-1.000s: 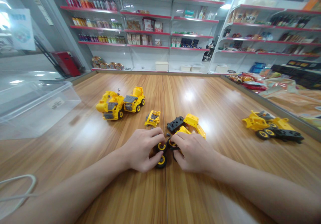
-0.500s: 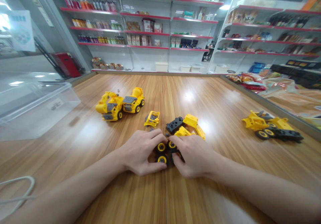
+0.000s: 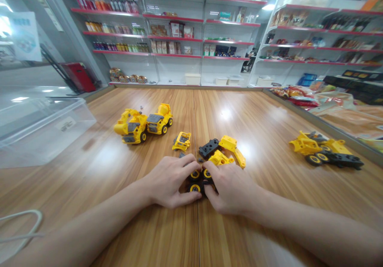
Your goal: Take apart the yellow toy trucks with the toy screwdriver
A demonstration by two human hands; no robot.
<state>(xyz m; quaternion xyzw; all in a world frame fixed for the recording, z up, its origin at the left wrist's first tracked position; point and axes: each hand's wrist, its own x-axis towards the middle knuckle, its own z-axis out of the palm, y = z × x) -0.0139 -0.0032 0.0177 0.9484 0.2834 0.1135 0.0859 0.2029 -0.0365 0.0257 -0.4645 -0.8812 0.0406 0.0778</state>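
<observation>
Several black toy wheels with yellow hubs, among them a front wheel (image 3: 195, 188), are bunched together on the table. My left hand (image 3: 170, 181) curls around their left side, thumb at the front and fingers behind. From the right, my right hand (image 3: 233, 183) closes on the others, one wheel (image 3: 207, 173) showing by its index finger; its fingertips are partly hidden. Just beyond the hands lie a black chassis plate (image 3: 209, 148), a yellow toy body part (image 3: 220, 158) and a yellow digger arm (image 3: 233, 147). A yellow-and-grey toy cab (image 3: 182, 141) sits behind my left hand.
A toy excavator (image 3: 131, 127) and a toy mixer truck (image 3: 159, 119) stand at the back left. Partly assembled toy truck pieces (image 3: 326, 151) lie far right. A clear plastic bin (image 3: 44, 135) is on the left, a white cable (image 3: 37, 223) at the near left. Stocked shelves (image 3: 176, 55) line the back.
The wheels by my left hand have shifted slightly right, and the gap between the two groups of wheels has narrowed. My hands keep nearly the same posture.
</observation>
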